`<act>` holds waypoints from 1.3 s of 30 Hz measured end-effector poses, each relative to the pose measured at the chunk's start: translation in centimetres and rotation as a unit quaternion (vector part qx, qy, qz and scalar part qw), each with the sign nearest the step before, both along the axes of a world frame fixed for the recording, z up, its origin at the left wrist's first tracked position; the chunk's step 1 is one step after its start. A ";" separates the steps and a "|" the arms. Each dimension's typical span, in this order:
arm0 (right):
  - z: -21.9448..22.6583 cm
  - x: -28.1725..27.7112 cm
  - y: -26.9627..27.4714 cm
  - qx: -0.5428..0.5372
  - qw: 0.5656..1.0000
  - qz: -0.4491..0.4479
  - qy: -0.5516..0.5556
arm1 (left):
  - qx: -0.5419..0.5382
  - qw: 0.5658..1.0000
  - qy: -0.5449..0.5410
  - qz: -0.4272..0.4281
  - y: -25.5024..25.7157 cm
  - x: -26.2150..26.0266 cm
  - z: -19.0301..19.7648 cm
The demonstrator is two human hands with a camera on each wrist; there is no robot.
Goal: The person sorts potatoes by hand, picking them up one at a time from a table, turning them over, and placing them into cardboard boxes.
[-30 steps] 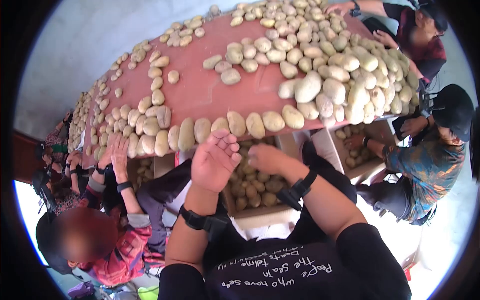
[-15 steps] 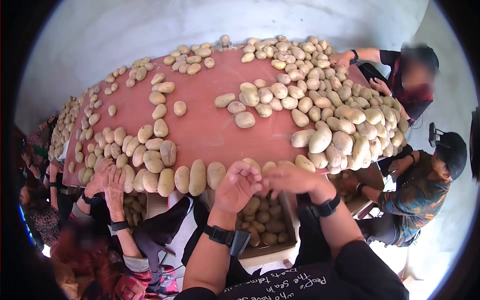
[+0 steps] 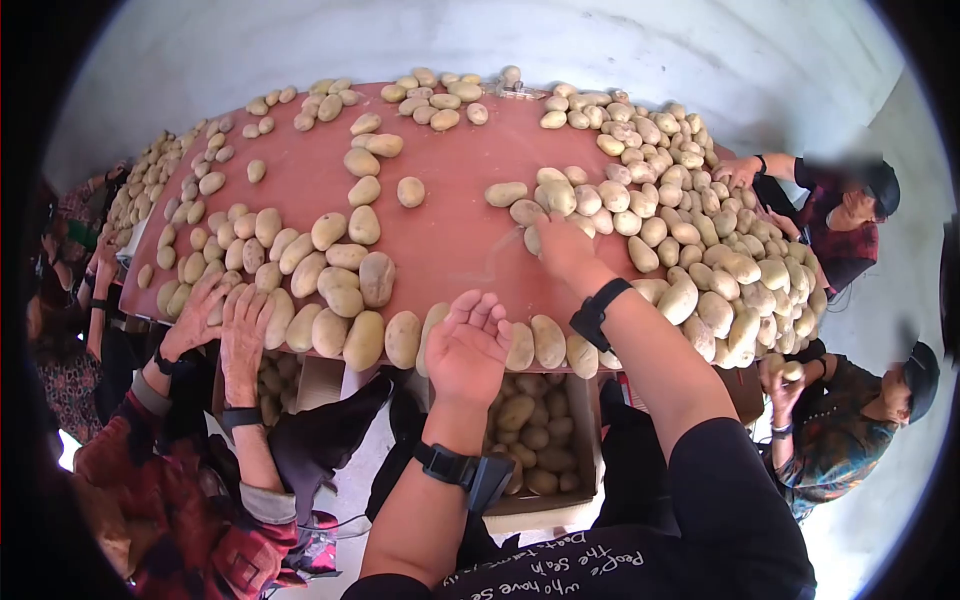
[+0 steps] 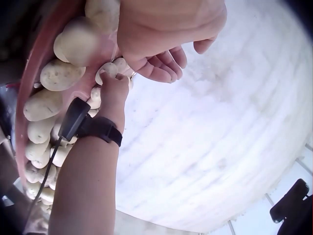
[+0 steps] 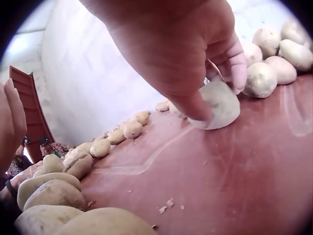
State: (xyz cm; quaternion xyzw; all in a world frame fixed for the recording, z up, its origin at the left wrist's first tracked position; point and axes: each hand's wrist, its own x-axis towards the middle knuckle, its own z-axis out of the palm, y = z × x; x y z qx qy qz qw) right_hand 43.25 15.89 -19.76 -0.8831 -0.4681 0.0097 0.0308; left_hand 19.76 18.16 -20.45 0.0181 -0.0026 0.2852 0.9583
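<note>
My right hand point(image 3: 565, 248) reaches over the red table to the front of a potato cluster. Thumb and fingers grip a pale potato point(image 5: 222, 106) low over the tabletop, as the right wrist view shows. My left hand point(image 3: 470, 350) hovers at the table's near edge, palm up with fingers loosely curled, holding nothing. Behind it runs a row of potatoes point(image 3: 403, 340) along that edge, partly hidden by the hand and my right forearm. Below the edge, between my arms, stands a cardboard box point(image 3: 545, 507) filled with potatoes.
A big potato heap point(image 3: 740, 270) covers the table's right end, and smaller groups lie left and back. On the left another person's hands point(image 3: 240, 325) touch potatoes. Two people sit on the right; the nearer one holds a potato point(image 3: 792, 371). A wall point(image 3: 450, 40) rises behind.
My right hand has gone from over the box, past my left hand, out to the cluster, and now grips a potato. My left hand stays near the edge. The head view has tilted up.
</note>
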 end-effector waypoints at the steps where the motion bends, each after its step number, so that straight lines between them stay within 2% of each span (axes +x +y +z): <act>1: 0.3 0.0 -0.2 -0.003 1.000 -0.006 0.022 | -0.008 1.000 0.019 0.000 0.0 -0.1 -0.1; 3: 1.4 0.1 -1.0 -0.007 0.998 -0.019 0.063 | -0.013 0.998 0.053 -0.017 -0.1 0.0 -0.5; 6: 1.7 0.7 -2.9 0.097 0.962 -0.041 0.252 | 0.001 0.993 0.116 -0.027 -0.6 0.3 -0.7; 7: 2.5 0.3 -3.9 0.127 0.915 -0.053 0.380 | 0.008 0.990 0.140 -0.029 -0.9 0.5 -0.7; 9: 4.4 -0.8 -6.1 0.180 0.766 -0.081 0.611 | 0.050 0.977 0.200 -0.047 -1.5 0.9 -0.9; 12: 6.1 -3.7 -9.4 0.236 0.708 -0.001 0.665 | 0.107 0.946 0.284 -0.112 -2.2 1.3 -0.1; 13: 6.7 -5.1 -10.3 0.247 0.699 -0.010 0.671 | 0.122 0.932 0.311 -0.142 -2.4 1.2 0.4; 16: 7.5 -7.2 -12.4 0.193 0.828 0.060 0.524 | 0.137 0.937 0.231 -0.223 -2.5 0.8 2.2; 17: 7.1 -7.8 -13.0 0.230 0.829 0.119 0.496 | 0.157 0.930 0.222 -0.245 -2.5 0.5 2.7; 19: 7.3 -7.9 -14.3 0.213 0.808 0.077 0.545 | 0.203 0.916 0.200 -0.284 -2.4 0.1 3.2; 20: 7.3 -7.8 -14.8 0.203 0.795 0.058 0.568 | 0.241 0.894 0.232 -0.297 -2.8 0.0 2.9; 24: 7.5 -5.9 -15.7 0.211 0.796 0.039 0.566 | 0.402 0.783 0.326 -0.344 -4.0 -0.2 2.1; 27: 8.1 -4.3 -15.3 0.194 0.813 0.016 0.548 | 0.513 0.687 0.333 -0.392 -4.9 0.1 2.1; 30: 9.2 -2.2 -14.5 0.165 0.844 0.018 0.511 | 0.541 0.658 0.290 -0.436 -5.7 0.3 0.5; 32: 9.0 0.4 -13.4 0.157 0.857 0.033 0.490 | 0.645 0.596 0.250 -0.409 -5.9 0.8 -0.2; 33: 9.1 1.4 -12.7 0.159 0.862 0.004 0.482 | 0.693 0.560 0.229 -0.393 -5.9 0.9 -0.2; 36: 9.2 3.7 -9.6 0.131 0.955 0.008 0.266 | 0.662 0.600 0.261 -0.365 -6.1 0.8 0.3; 37: 8.4 5.0 -8.3 0.130 0.963 0.020 0.236 | 0.680 0.602 0.249 -0.338 -6.1 0.9 0.0; 39: 7.2 6.2 -5.5 0.126 0.985 0.059 0.106 | 0.668 0.614 0.260 -0.330 -6.1 0.9 0.0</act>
